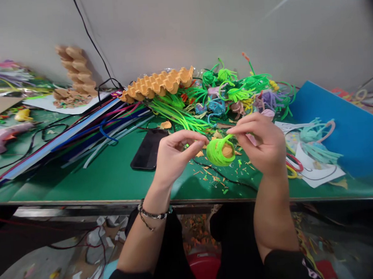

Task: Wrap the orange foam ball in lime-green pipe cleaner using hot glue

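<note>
Between my hands, above the green table, is a piece of brown egg-carton cup point(227, 150) wrapped round with bright green pipe cleaner point(217, 153). My right hand point(259, 141) pinches a pipe cleaner end that rises from the top of the coil. On the coil's left side, my left hand point(182, 152) has thumb and forefinger pinched together at its edge. Whether a strand lies between those left fingertips is too small to make out clearly. Behind the hands lies a heap of finished-looking pipe cleaner pieces point(216, 106), mostly green, some blue and purple.
An egg carton point(161, 84) leans on the heap. A black phone point(149, 150) lies left of my hands; farther left are bundled pipe cleaners and a pink glue gun point(3, 138). Scissors point(294, 166) and a blue board point(340, 126) are at right. Scraps litter table and floor.
</note>
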{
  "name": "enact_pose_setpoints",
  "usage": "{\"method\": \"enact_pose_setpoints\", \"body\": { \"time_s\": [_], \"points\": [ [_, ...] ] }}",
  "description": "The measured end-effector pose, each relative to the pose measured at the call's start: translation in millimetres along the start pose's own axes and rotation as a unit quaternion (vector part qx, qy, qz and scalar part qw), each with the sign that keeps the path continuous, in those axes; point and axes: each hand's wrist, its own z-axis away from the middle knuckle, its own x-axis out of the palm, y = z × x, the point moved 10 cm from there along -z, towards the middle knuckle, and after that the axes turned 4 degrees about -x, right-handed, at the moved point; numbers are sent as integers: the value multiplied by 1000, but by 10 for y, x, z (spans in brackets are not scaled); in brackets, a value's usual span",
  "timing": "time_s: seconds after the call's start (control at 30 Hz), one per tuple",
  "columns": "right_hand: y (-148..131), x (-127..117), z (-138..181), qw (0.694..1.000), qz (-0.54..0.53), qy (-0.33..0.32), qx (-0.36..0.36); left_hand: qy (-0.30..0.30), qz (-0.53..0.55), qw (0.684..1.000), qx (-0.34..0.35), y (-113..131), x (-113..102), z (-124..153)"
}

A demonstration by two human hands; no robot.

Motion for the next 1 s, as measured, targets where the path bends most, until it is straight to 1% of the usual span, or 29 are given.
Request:
{"method": "enact_pose_setpoints", "body": {
  "time_s": [0.13,0.37,0.53,0.63,0.67,0.7,0.73,0.8,0.83,0.87,0.93,1.0],
  "points": [
    [5,10,-6,1000,-1,-2,3,-24,-44,998,-30,1,43,37],
    [8,25,-10,1000,8,-8,2,-14,-50,998,-18,41,30,41],
    [4,30,-21,1000,24,-14,0,36,-27,999,-18,14,-71,-3],
    [13,42,-18,999,25,-20,2,49,-67,996,-28,-86,-128,-57],
    [17,52,-16,999,24,-23,3,40,-87,994,-48,-171,-123,-79],
    [21,65,-13,999,23,-28,3,17,-101,991,-82,-293,-94,-96],
    [25,80,-9,999,21,-33,3,-20,-104,986,-131,-449,-34,-98],
    [27,126,-2,999,14,-48,2,-125,-69,957,-251,-783,162,-11],
    [24,150,1,998,11,-56,0,-172,-36,938,-299,-896,265,60],
    [19,174,3,998,9,-64,-3,-208,-1,920,-331,-960,354,122],
    [10,212,5,997,11,-76,-7,-245,57,900,-357,-988,468,190],
    [4,233,3,996,19,-81,-10,-240,87,901,-351,-962,485,181]
  ]
}}
